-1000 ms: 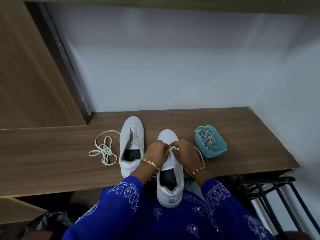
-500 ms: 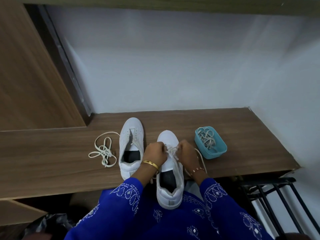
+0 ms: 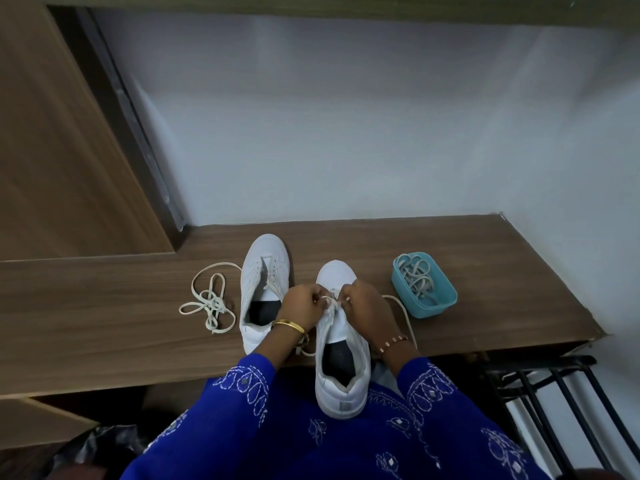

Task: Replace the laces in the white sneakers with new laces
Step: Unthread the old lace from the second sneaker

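At lower centre, my left hand (image 3: 304, 304) and right hand (image 3: 362, 303) each pinch the soft, limp lace (image 3: 329, 301) over the sneaker (image 3: 341, 344); best gripped near its ends.

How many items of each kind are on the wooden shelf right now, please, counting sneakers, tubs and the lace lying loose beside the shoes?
White sneakers: 2, the left sneaker and the right sneaker, whose lace both hands are working.
Loose lace on the shelf: 1.
Blue tub holding laces: 1.
Total: 4.
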